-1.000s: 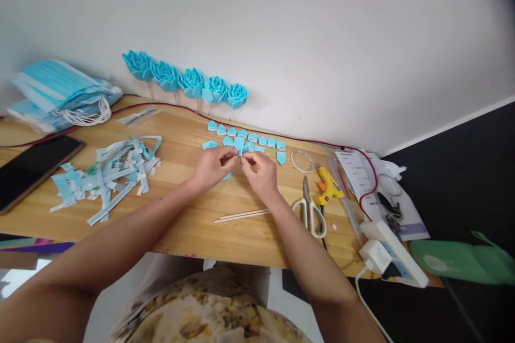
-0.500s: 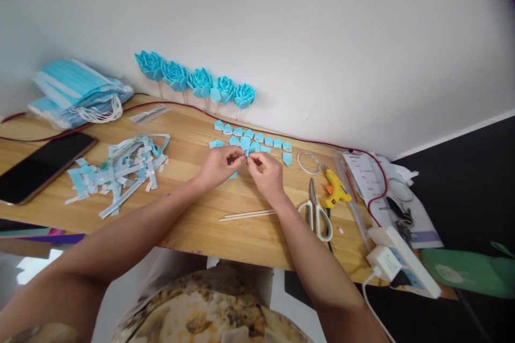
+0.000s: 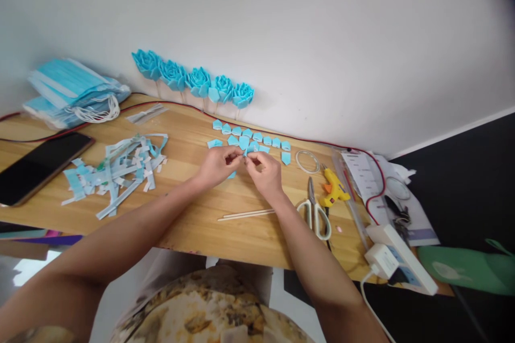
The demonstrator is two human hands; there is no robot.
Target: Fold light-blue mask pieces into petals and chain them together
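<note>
My left hand and my right hand meet above the middle of the wooden table. Between their pinched fingertips is a small blue fabric piece, mostly covered by the fingers. Just beyond lies a row of folded blue petals with pointed tops. More blue pieces lie nearer, partly hidden behind my hands. Two thin wooden sticks rest on the table, their right ends reaching my right forearm.
Blue fabric roses on sticks lean against the wall. Blue face masks, fabric scraps and a phone occupy the left. To the right are scissors, a yellow glue gun, a wire coil and a power strip.
The whole view has shifted slightly, so things appear a little further left. Both hands keep the same pinch on the blue piece.
</note>
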